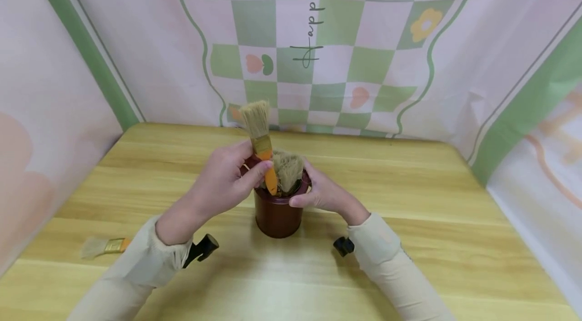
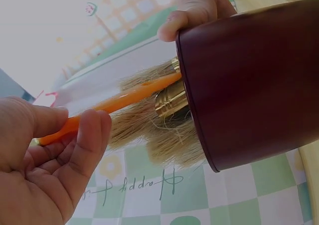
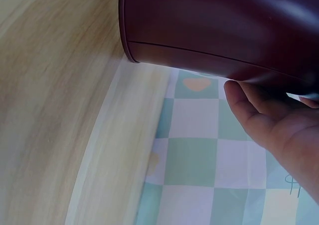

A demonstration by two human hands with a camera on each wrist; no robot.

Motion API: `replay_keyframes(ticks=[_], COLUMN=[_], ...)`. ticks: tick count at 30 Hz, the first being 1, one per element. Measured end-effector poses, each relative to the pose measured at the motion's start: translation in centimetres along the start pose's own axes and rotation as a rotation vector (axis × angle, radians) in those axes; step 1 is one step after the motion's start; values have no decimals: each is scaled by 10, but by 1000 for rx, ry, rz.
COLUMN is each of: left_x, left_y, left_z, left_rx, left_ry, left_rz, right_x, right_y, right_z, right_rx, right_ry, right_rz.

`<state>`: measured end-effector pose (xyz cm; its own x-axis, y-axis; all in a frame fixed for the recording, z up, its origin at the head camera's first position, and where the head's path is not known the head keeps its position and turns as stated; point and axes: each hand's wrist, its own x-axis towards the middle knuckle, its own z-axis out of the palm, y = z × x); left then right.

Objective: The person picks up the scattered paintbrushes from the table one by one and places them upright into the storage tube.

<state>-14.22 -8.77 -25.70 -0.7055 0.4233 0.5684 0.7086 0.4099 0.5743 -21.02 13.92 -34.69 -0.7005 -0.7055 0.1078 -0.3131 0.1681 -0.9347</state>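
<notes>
My left hand [image 1: 218,182] pinches a flat paintbrush [image 1: 260,145] with an orange handle, its pale bristles pointing up. The tip of that orange handle [image 2: 124,96] reaches the mouth of a dark red cylindrical pot [image 1: 278,217], which stands on the table. Inside the pot are other brushes [image 1: 288,172], bristles up; brass-coloured ferrules show in the left wrist view. My right hand [image 1: 325,189] holds the pot near its rim, thumb at the front and fingers round the far side. In the right wrist view, the right hand's fingers [image 3: 241,103] lie against the pot's wall.
Another paintbrush [image 1: 102,246] lies at the left of the wooden table [image 1: 409,240], its handle partly behind my left sleeve. Black pieces [image 1: 344,245] of the wrist-worn gear stick out by both cuffs. A patterned cloth [image 1: 295,23] hangs behind the table.
</notes>
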Motion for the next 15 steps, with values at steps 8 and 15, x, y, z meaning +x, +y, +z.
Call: replay_keyframes(ticks=[8,15], left_x=[-2,-1], left_y=[-1,-2], left_z=[2,7], left_rx=[67,118], left_ry=[-10,2], left_rz=[45,62], right_x=[0,-1], right_y=[1,2], right_z=[0,0], right_rx=[-4,-7], right_ry=[4,16], right_rz=[-3,11])
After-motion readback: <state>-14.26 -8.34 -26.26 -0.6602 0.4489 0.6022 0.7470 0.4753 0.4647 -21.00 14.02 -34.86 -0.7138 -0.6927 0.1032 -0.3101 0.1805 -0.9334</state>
